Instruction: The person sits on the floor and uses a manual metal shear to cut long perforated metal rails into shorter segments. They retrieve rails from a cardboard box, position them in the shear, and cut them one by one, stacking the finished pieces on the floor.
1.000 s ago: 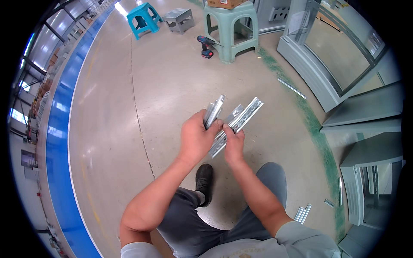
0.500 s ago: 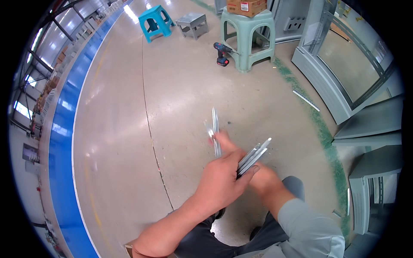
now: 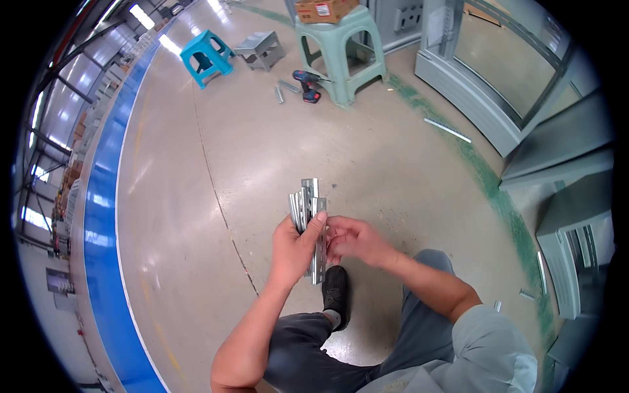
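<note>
Left hand point(image 3: 296, 247) fingers clamped round a bundle of metal rails point(image 3: 309, 216), upright above the floor point(image 3: 196, 216); right hand point(image 3: 354, 240) fingers pinching its side; likely stiff, slick, sharp-edged, weighty; grip mid-length.

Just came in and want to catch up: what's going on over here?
A person is holding a bundle of short metal rails upright in front of them. The left hand grips the bundle, while the right hand touches its side with the fingertips. Farther off, a cordless drill lies on the concrete floor beside a green plastic stool with a cardboard box on top; a blue stool stands nearby.
</note>
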Tool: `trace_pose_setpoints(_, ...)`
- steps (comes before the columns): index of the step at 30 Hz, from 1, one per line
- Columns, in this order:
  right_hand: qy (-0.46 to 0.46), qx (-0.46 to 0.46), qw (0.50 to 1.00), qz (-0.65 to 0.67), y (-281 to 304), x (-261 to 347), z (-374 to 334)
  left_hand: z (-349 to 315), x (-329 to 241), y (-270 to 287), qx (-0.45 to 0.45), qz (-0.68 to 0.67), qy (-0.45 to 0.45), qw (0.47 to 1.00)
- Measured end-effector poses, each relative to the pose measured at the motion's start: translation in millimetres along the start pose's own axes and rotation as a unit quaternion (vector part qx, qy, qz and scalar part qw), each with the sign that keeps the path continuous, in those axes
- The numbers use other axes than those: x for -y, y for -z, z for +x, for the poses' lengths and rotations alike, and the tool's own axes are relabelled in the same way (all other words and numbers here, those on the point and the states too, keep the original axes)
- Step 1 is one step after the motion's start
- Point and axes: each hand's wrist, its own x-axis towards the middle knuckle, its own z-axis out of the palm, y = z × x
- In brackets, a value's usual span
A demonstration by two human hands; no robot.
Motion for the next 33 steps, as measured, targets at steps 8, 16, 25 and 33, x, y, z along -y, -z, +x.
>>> trace_pose_setpoints(8, 0.068, -0.22, 0.972, 0.037, 0.9, -29.4, -42.0, 17.9, 18.9, -42.9, 0.063, 0.13, -0.033, 0.989)
trace_pose_setpoints(16, 0.001, -0.189, 0.977, 0.098, 28.0, -61.8, -58.8, 46.4, 72.8, -45.6, 0.086, 0.155, 0.0, 0.984)
trace_pose_setpoints(25, 0.073, -0.178, 0.949, 0.249, 75.6, -11.8, -90.1, 41.5, 12.9, -75.8, 0.202, -0.124, 0.13, 0.963)
trace_pose_setpoints(33, 0.021, -0.514, 0.857, -0.033, 281.3, -27.1, -132.0, 46.9, 1.7, -99.4, 0.242, -0.059, 0.124, 0.961)
